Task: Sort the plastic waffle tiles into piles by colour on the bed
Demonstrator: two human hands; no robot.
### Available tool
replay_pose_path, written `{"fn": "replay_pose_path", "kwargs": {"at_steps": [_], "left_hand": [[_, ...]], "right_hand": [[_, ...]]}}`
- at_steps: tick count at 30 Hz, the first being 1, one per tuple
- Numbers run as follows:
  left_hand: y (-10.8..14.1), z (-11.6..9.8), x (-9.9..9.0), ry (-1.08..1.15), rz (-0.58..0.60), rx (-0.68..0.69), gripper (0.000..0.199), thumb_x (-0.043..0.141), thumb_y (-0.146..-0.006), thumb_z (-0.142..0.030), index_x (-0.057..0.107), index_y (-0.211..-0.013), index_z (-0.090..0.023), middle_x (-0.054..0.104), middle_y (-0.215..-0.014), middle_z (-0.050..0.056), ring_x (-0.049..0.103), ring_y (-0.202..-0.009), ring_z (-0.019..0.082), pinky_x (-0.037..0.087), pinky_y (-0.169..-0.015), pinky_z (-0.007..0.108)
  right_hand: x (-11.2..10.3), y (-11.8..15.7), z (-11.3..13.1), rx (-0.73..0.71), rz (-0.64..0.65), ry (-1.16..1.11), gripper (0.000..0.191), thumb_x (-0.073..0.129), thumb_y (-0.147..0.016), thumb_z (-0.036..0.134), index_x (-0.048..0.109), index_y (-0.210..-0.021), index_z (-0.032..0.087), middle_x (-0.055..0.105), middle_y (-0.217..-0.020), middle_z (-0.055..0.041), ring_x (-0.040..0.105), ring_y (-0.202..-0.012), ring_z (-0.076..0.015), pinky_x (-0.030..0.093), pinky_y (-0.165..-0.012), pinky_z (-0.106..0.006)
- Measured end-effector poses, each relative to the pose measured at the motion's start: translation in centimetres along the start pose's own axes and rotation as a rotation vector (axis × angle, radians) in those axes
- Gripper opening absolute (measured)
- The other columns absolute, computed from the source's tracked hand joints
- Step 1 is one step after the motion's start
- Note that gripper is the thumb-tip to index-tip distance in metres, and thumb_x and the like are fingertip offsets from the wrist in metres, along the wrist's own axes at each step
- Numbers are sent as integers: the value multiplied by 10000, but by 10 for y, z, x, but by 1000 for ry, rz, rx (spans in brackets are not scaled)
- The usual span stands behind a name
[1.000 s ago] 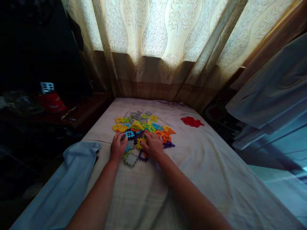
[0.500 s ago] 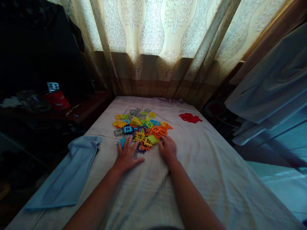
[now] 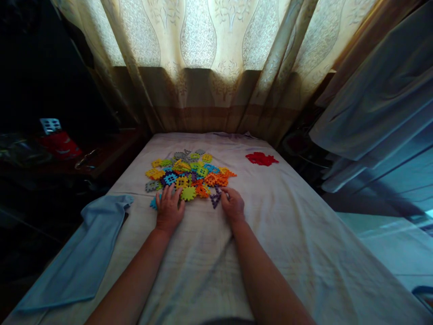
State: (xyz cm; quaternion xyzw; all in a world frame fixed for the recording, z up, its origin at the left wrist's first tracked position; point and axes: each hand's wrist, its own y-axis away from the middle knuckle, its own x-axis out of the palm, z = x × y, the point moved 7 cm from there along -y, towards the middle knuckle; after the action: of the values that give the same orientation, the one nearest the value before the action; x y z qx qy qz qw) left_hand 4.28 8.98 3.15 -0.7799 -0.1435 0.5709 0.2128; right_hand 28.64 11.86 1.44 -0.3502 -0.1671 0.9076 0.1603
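Observation:
A heap of toothed plastic building pieces in yellow, green, blue, orange, purple and grey lies on the sheet-covered bed (image 3: 199, 262). At the heap's near left edge my left hand (image 3: 168, 210) rests with its fingers stretched out over a blue piece (image 3: 154, 203) and its neighbours. A green piece (image 3: 188, 194) lies just right of those fingers. My right hand (image 3: 233, 204) is closed, pinching a purple triangular piece (image 3: 215, 200) at the heap's near right edge. Orange pieces (image 3: 216, 179) lie just beyond it.
A separate group of red pieces (image 3: 261, 158) lies farther off to the right. A light blue cloth (image 3: 91, 253) is spread along the bed's left edge. A patterned curtain (image 3: 199, 85) hangs behind the bed, and a red container (image 3: 64, 144) stands on a dark surface at left.
My right hand has closed on the purple triangular piece and drawn it out at the heap's near edge. My left hand's fingers have come closer together over the pieces. The view has shifted slightly.

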Motion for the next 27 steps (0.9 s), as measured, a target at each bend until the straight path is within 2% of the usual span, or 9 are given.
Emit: {"fn": "replay_pose_path", "kwargs": {"at_steps": [3, 5, 7, 10, 13, 21, 24, 27], "left_hand": [[3, -16, 4, 39, 122, 189, 476, 537, -868, -332, 582, -1335, -247, 489, -1486, 122, 383, -1412, 319, 159, -1184, 597], [4, -23, 8, 44, 191, 244, 473, 548, -867, -337, 584, -1333, -271, 534, -1451, 99, 403, -1399, 315, 128, -1188, 608], [4, -22, 7, 27, 190, 199, 465, 538, -874, -327, 583, -1333, -270, 568, -1418, 96, 435, -1373, 320, 114, -1181, 628], [7, -15, 2, 1, 126, 107, 424, 507, -889, -312, 610, -1294, -242, 603, -1375, 107, 477, -1333, 325, 124, -1174, 633], [13, -7, -5, -19, 80, 49, 380, 502, -881, -299, 646, -1227, -234, 630, -1336, 110, 494, -1312, 328, 146, -1166, 630], [22, 21, -12, -66, 52, -107, 417, 512, -860, -322, 628, -1237, -186, 560, -1407, 163, 455, -1338, 360, 192, -1138, 642], [21, 24, -12, -28, 32, -119, 403, 493, -871, -321, 631, -1224, -186, 562, -1406, 154, 463, -1336, 342, 224, -1144, 610], [20, 26, -13, 56, -21, -105, 373, 485, -877, -319, 646, -1190, -195, 599, -1362, 139, 507, -1300, 314, 277, -1140, 571]], "right_hand": [[-6, -4, -8, 61, -21, 59, 326, 456, -843, 239, 733, -1014, 217, 738, -1047, -86, 645, -1001, -238, 479, -971, -406], [-6, -4, -8, 81, 21, 118, 325, 467, -844, 237, 727, -1035, 203, 731, -1071, -94, 642, -1005, -241, 477, -960, -401], [-4, -3, -4, 65, 89, 179, 315, 483, -853, 248, 728, -1044, 198, 728, -1085, -97, 643, -1004, -245, 480, -939, -390], [0, 1, 7, -8, 185, 242, 289, 483, -882, 276, 743, -999, 227, 735, -1069, -81, 648, -995, -242, 480, -919, -377], [1, 3, 11, -31, 219, 275, 286, 474, -896, 280, 755, -942, 252, 748, -1019, -61, 656, -970, -237, 481, -894, -364], [1, 2, 5, -2, 161, 250, 264, 497, -905, 286, 758, -925, 248, 757, -919, -46, 666, -876, -211, 478, -800, -304], [0, 1, 3, 12, 115, 232, 242, 520, -892, 269, 758, -908, 229, 754, -912, -56, 659, -869, -208, 473, -798, -300], [-2, 1, 8, -46, 66, 211, 235, 525, -880, 240, 755, -919, 219, 752, -932, -66, 649, -875, -209, 472, -834, -315]]}}
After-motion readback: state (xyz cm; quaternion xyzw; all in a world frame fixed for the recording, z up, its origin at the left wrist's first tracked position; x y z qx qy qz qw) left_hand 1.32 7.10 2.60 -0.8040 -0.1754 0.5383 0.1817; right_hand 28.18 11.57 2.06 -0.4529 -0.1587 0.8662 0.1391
